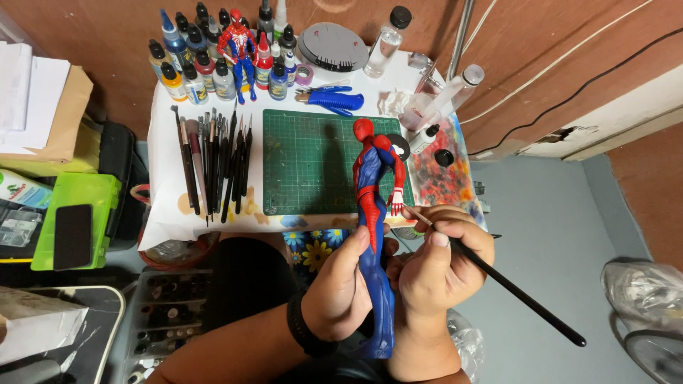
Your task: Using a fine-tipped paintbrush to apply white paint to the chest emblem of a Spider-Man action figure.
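My left hand (343, 284) grips the legs of a red and blue action figure (373, 185), held upright over the near edge of a small white table (162, 178). My right hand (442, 257) holds a thin black paintbrush (519, 293); its tip touches the figure's lowered hand at the right side. A black band sits on my left wrist. Just behind the figure lies a green cutting mat (307, 163).
A row of brushes (213, 160) lies left of the mat. Paint bottles (192, 67) and a second small figure (239, 50) stand at the back, with blue pliers (334, 98), clear bottles (384, 43) and a stained palette (441, 171). A green box (71, 220) sits left.
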